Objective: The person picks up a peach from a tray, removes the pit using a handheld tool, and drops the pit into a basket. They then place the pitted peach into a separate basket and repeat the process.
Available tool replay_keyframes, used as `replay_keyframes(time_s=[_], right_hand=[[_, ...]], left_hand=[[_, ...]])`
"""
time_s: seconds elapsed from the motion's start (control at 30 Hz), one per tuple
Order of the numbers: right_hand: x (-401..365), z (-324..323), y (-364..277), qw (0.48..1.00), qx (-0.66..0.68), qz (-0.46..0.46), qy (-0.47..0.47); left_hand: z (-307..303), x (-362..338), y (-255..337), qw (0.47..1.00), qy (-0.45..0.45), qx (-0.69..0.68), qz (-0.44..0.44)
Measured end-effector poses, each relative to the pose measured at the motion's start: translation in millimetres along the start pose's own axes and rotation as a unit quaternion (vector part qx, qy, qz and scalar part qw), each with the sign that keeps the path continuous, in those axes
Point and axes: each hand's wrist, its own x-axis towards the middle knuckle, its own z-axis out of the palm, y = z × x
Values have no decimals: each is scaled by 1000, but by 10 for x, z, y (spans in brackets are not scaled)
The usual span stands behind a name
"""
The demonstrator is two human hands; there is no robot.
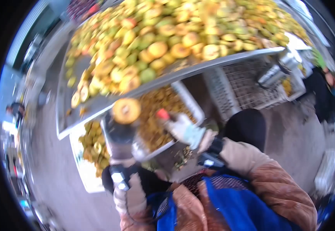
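My left hand (119, 135), in a dark glove, is closed around a halved yellow-orange fruit (126, 111) and holds it with the cut face up. My right hand (185, 130), in a whitish glove, grips a small tool with a red end (161, 114), whose blade is blurred. Both hands hover over a white crate (193, 103) filled with yellow fruit pieces. Just beyond them lies a metal table (98, 104) heaped with several whole yellow-green fruits (158, 49). My sleeves and a blue apron (229, 204) fill the bottom of the view.
A second tray of fruit pieces (92, 148) sits on the floor to the left. An empty white lattice crate (244, 82) and a metal can (271, 75) stand to the right. Another person (325, 90) crouches at the far right. Grey concrete floor (52, 161) runs along the left.
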Motion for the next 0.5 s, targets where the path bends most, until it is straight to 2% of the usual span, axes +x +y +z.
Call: replay_keyframes(time_s=[0.03, 0.07, 0.13, 0.17, 0.2, 0.23, 0.27, 0.3, 0.33, 0.4, 0.43, 0.5], right_hand=[[-43, -3, -129, 999, 4, 30, -18], [-80, 21, -219, 998, 2, 55, -27], [-74, 95, -124, 999, 15, 14, -36], [-56, 115, -104, 999, -24, -22, -41], [-37, 134, -86, 995, -63, -57, -44], [-12, 159, -45, 989, -101, -101, -28], [17, 181, -5, 980, -138, -143, -10], [36, 208, -13, 980, -136, -142, -9], [36, 231, -33, 980, -142, -136, -18], [33, 275, -32, 981, -148, -125, -27], [44, 300, -31, 981, -156, -112, -34], [42, 349, -44, 981, -176, -73, -47]], left_hand=[[400, -118, 343, 984, 97, 119, 85], [487, -172, 302, 985, 149, -82, 40], [452, -131, 637, 996, 64, 63, 27], [432, -113, 532, 992, 56, -98, -62], [414, -88, 443, 941, 83, -292, -151], [399, -57, 371, 858, 137, -440, -227], [388, -14, 298, 817, 154, -491, -259], [383, -25, 208, 817, 154, -490, -260], [404, -57, 104, 886, 139, -399, -189], [457, -135, 8, 938, 121, -304, -118], [499, -175, 14, 977, 162, -122, -70], [518, -202, 37, 978, 196, 62, -20]])
